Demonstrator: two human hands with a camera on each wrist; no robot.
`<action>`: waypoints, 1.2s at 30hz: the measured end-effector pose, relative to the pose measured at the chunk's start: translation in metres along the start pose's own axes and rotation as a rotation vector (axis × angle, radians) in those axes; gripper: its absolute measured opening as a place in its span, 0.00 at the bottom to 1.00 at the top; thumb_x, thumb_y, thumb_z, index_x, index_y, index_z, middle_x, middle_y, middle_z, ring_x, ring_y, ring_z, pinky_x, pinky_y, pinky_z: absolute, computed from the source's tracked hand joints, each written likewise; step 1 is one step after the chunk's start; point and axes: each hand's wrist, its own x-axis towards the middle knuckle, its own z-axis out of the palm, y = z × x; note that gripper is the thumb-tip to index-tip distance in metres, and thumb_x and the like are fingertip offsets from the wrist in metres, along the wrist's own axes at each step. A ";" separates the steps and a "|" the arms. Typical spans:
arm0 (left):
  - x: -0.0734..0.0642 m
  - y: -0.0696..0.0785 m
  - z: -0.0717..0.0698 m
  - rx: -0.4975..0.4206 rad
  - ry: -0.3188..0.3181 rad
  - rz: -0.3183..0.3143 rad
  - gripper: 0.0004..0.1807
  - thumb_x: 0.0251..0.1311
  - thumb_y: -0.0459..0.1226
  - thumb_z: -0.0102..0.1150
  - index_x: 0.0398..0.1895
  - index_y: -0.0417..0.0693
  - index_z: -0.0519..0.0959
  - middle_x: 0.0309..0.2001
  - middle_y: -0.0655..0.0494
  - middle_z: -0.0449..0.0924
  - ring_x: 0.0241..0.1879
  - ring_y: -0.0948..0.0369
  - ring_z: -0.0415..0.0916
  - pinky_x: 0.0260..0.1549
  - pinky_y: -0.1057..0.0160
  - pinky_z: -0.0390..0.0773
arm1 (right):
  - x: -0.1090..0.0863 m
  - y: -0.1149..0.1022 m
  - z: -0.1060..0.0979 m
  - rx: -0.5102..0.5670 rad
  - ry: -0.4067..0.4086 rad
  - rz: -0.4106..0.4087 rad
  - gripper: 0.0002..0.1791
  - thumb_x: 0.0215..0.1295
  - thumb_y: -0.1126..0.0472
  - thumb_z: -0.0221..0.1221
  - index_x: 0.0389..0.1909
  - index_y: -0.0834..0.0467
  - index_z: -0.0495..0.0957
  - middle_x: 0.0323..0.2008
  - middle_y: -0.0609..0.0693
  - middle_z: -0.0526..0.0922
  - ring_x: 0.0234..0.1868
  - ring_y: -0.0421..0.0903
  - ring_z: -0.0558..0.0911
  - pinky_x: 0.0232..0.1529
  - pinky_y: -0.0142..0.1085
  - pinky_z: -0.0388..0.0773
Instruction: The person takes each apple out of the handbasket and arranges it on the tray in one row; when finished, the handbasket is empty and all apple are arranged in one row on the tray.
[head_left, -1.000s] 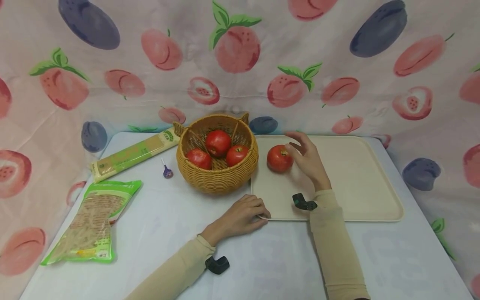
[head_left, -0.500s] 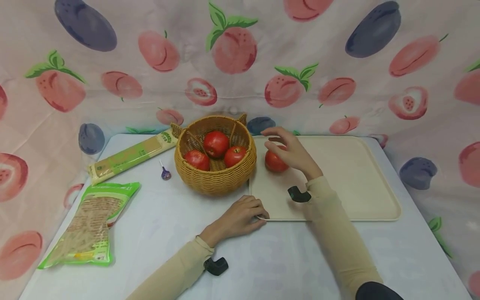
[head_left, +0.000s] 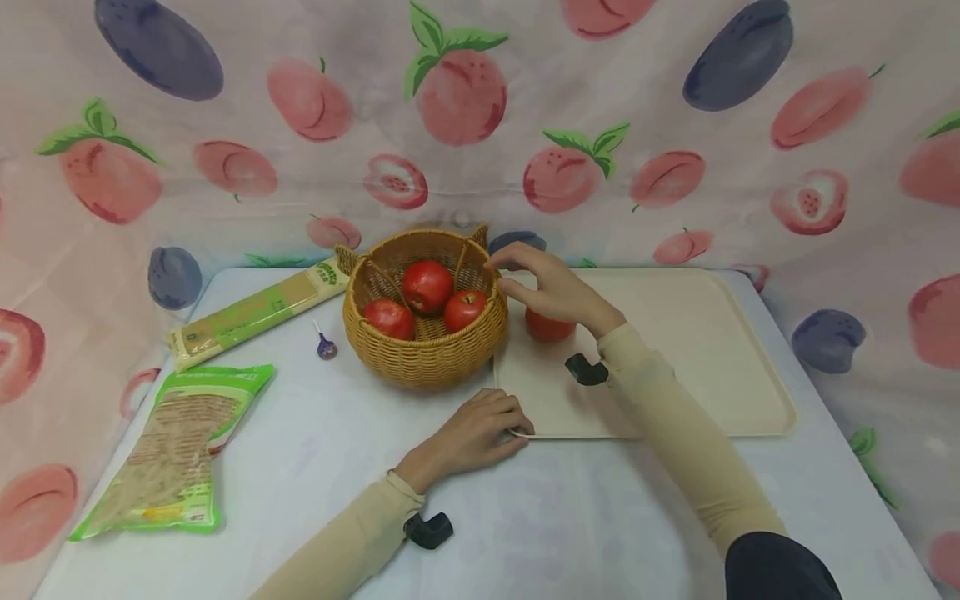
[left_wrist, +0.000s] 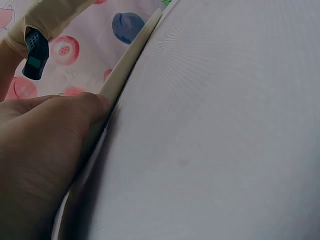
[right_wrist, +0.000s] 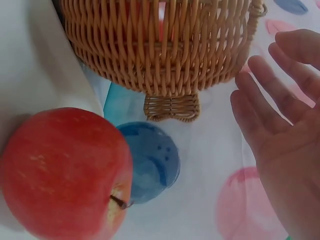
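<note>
Red apple [head_left: 548,327] on the tray [head_left: 697,358], near its left edge, partly hidden by the right hand [head_left: 558,290]! That hand's fingers are apart, holding nothing, tips close to the rim of the wicker basket [head_left: 423,363]; touching or not, I can't tell. Left hand [head_left: 471,435] grips the tray's near left corner. The basket, three apples [head_left: 427,287] inside, sits at the tray's left edge. Farther left, a lollipop [head_left: 326,347], a long packet [head_left: 258,313], and a green-edged bag [head_left: 180,450] along the tabletop's [head_left: 600,521] left edge.
</note>
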 end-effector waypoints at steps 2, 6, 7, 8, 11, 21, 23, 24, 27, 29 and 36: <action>-0.001 -0.001 -0.002 0.001 0.004 -0.010 0.06 0.57 0.43 0.64 0.38 0.60 0.82 0.35 0.69 0.75 0.41 0.68 0.71 0.50 0.67 0.69 | 0.006 -0.004 0.001 -0.030 -0.015 -0.012 0.15 0.67 0.59 0.55 0.53 0.58 0.74 0.53 0.49 0.76 0.58 0.44 0.73 0.62 0.43 0.68; -0.004 -0.002 -0.004 -0.005 -0.001 -0.024 0.06 0.57 0.43 0.63 0.38 0.60 0.82 0.35 0.69 0.75 0.42 0.68 0.70 0.51 0.67 0.68 | 0.015 -0.012 0.007 -0.052 -0.059 -0.049 0.14 0.68 0.59 0.55 0.52 0.57 0.75 0.51 0.50 0.77 0.54 0.43 0.74 0.58 0.42 0.70; -0.005 -0.002 -0.004 -0.003 -0.004 -0.025 0.06 0.57 0.43 0.63 0.38 0.60 0.82 0.35 0.69 0.75 0.42 0.68 0.70 0.51 0.67 0.68 | 0.017 -0.013 0.009 -0.050 -0.071 -0.055 0.14 0.68 0.59 0.55 0.52 0.57 0.75 0.51 0.50 0.77 0.52 0.43 0.74 0.55 0.41 0.71; -0.005 -0.002 -0.004 -0.002 -0.003 -0.025 0.06 0.57 0.43 0.63 0.38 0.60 0.82 0.35 0.69 0.75 0.42 0.68 0.70 0.51 0.67 0.68 | 0.018 -0.014 0.010 -0.046 -0.081 -0.060 0.14 0.68 0.60 0.55 0.52 0.58 0.75 0.51 0.51 0.77 0.50 0.42 0.74 0.52 0.41 0.72; -0.007 -0.002 -0.005 -0.006 0.008 -0.022 0.06 0.57 0.42 0.64 0.38 0.60 0.82 0.35 0.69 0.75 0.42 0.68 0.70 0.50 0.66 0.68 | 0.023 -0.019 0.014 -0.050 -0.113 -0.061 0.14 0.67 0.62 0.55 0.52 0.57 0.74 0.50 0.50 0.77 0.44 0.42 0.73 0.45 0.42 0.73; 0.000 -0.003 -0.002 0.015 0.020 0.017 0.05 0.58 0.43 0.62 0.37 0.59 0.82 0.35 0.68 0.75 0.41 0.68 0.70 0.51 0.66 0.68 | 0.038 -0.021 0.015 -0.200 -0.226 -0.045 0.12 0.67 0.61 0.55 0.50 0.55 0.75 0.49 0.48 0.77 0.50 0.43 0.75 0.53 0.39 0.72; 0.002 -0.004 -0.002 0.015 0.017 0.017 0.05 0.58 0.43 0.62 0.37 0.59 0.82 0.35 0.68 0.75 0.42 0.67 0.70 0.51 0.66 0.68 | 0.041 -0.020 0.016 -0.211 -0.244 -0.033 0.12 0.66 0.61 0.55 0.49 0.55 0.76 0.48 0.48 0.77 0.48 0.44 0.76 0.52 0.39 0.72; 0.002 -0.004 -0.002 0.012 0.015 0.016 0.05 0.58 0.43 0.62 0.37 0.59 0.82 0.35 0.68 0.75 0.42 0.68 0.70 0.50 0.66 0.68 | 0.042 -0.020 0.016 -0.214 -0.258 -0.023 0.12 0.66 0.60 0.55 0.49 0.56 0.76 0.47 0.48 0.77 0.47 0.44 0.75 0.51 0.39 0.72; 0.004 -0.004 -0.001 0.000 0.008 0.012 0.05 0.59 0.44 0.61 0.38 0.60 0.82 0.36 0.68 0.76 0.43 0.68 0.70 0.50 0.66 0.68 | 0.047 -0.019 0.019 -0.216 -0.298 0.008 0.12 0.66 0.60 0.55 0.49 0.57 0.76 0.47 0.48 0.76 0.46 0.45 0.75 0.51 0.40 0.72; 0.003 -0.003 -0.001 -0.007 0.001 0.008 0.05 0.59 0.43 0.61 0.38 0.59 0.82 0.36 0.68 0.76 0.43 0.68 0.71 0.50 0.66 0.69 | 0.050 -0.018 0.021 -0.223 -0.330 0.026 0.13 0.66 0.60 0.55 0.50 0.57 0.76 0.48 0.48 0.76 0.48 0.44 0.75 0.53 0.41 0.71; 0.001 -0.001 -0.001 0.000 -0.026 -0.009 0.06 0.59 0.44 0.61 0.38 0.60 0.82 0.36 0.68 0.76 0.42 0.68 0.70 0.49 0.66 0.69 | 0.060 -0.021 0.020 -0.296 -0.460 0.075 0.17 0.64 0.56 0.58 0.53 0.57 0.74 0.51 0.51 0.75 0.55 0.49 0.74 0.56 0.42 0.71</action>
